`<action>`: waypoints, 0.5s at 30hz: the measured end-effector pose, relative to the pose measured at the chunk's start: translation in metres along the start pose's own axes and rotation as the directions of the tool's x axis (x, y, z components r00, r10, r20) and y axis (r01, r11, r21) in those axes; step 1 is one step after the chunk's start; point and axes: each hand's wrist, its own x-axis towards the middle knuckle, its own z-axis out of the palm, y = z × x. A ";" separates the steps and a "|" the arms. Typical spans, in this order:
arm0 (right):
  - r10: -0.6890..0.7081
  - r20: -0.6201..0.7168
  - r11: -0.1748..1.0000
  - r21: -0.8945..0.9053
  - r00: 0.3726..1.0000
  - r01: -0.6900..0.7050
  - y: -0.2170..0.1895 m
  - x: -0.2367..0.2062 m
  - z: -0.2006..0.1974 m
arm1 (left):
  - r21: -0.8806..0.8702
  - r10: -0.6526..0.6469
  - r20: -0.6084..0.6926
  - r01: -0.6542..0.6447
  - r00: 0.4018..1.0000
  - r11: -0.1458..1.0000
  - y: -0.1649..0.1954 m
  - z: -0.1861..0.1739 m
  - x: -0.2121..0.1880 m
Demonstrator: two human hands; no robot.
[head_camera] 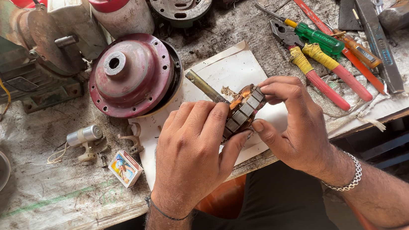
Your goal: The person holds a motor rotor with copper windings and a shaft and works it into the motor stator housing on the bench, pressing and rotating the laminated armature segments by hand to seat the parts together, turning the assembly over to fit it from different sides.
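Motor armature point(242, 110), a slotted iron core with copper windings showing at its upper end, is held above a white sheet of paper point(225, 70) at the near edge of the surface point(47, 195). Its steel shaft point(205, 86) points up and left, toward a red motor end housing point(130, 74).

Left hand point(193, 151) wraps the lower side of the core, thumb pressed along the laminations. Right hand point(292, 121) pinches the upper end, fingertips at the copper winding and thumb under the core. Both hands are closed on the armature; neither holds a tool.

Step in hand, as judged: inspection or hand-dressing of the winding at the slot ends. Whether wire is being pulled or pressed cannot be told.

Next move likely calls for a steady left-hand hold while the right fingertips work the fine copper gently.

Pliers point(310, 67) with yellow-wrapped red handles and a green-handled screwdriver point(314, 37) lie to the right, within reach. A small matchbox point(125, 168) lies to the left.
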 end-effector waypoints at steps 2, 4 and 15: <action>0.001 0.003 1.000 0.004 1.000 -0.001 0.000 0.000 0.000 | 0.005 0.004 -0.002 -0.004 1.000 1.000 0.000 0.001 0.000; 0.013 0.008 1.000 0.010 1.000 -0.014 -0.001 0.000 0.000 | 0.012 0.012 -0.011 -0.012 1.000 1.000 0.001 0.002 0.000; -0.004 0.009 0.999 0.035 1.000 0.004 -0.003 -0.001 -0.003 | -0.023 0.023 0.003 -0.023 1.000 0.999 0.004 0.002 -0.001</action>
